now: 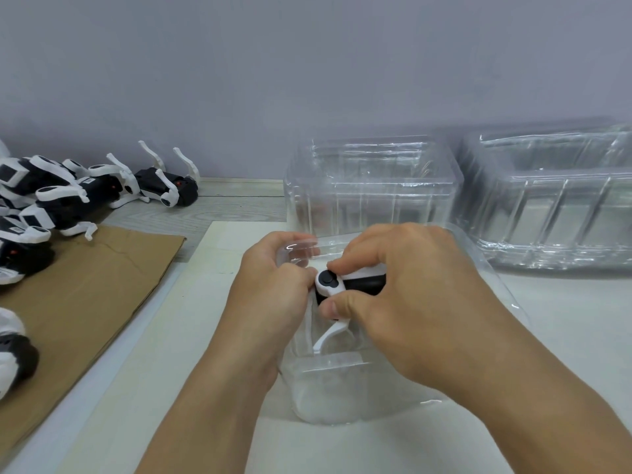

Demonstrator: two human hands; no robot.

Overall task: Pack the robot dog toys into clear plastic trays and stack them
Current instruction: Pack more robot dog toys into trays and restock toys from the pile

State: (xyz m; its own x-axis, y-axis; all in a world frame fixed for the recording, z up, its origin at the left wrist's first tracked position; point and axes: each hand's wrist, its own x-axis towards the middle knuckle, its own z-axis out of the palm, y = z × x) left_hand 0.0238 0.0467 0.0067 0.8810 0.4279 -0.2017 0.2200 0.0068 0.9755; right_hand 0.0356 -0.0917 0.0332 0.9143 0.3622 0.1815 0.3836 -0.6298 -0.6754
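A robot dog toy (pixel 345 285) is being pushed down into a clear plastic tray (pixel 342 388) on the white desk (pixel 564 336). To do this step well, the toy should probably be kept straight and eased in slowly, so its thin white legs are not being bent against the tray walls. The tray is being held by the left hand (pixel 273 295), whose fingers are being curled over its far left rim. The toy is being pinched by the right hand (pixel 403 295), with fingers on top and the thumb underneath. The toy is sitting between the two hands, mostly under the right one, with one white leg pointing down into the tray. More trays (pixel 372 186) are being kept behind, and more toys (pixel 68 193) are lying far off to the left.
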